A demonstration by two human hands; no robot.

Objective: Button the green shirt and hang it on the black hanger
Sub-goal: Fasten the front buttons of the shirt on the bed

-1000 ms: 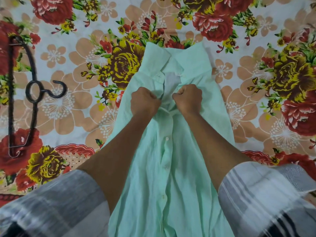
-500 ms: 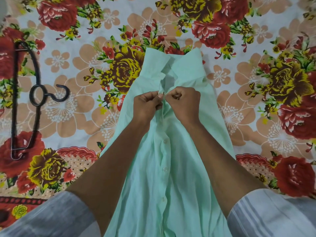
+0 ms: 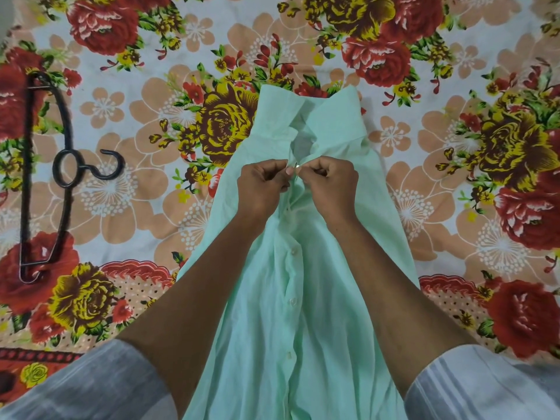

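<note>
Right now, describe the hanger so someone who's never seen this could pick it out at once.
Start at the floral bedsheet and the green shirt spread in its middle. Look to the far left edge: the black hanger lies flat there, apart from the shirt. It is the only dark, thin, hooked thing on the print.

This looks like a home, most likely a bedroom. A floral bedsheet [image 3: 127, 207] with big red, yellow and peach blooms fills the whole view, soft and slightly creased like bedding. On it lie a mint-green shirt [image 3: 297, 328] and, well apart to the left, a black hanger [image 3: 60, 165]: ordinary household laundry things.
</note>
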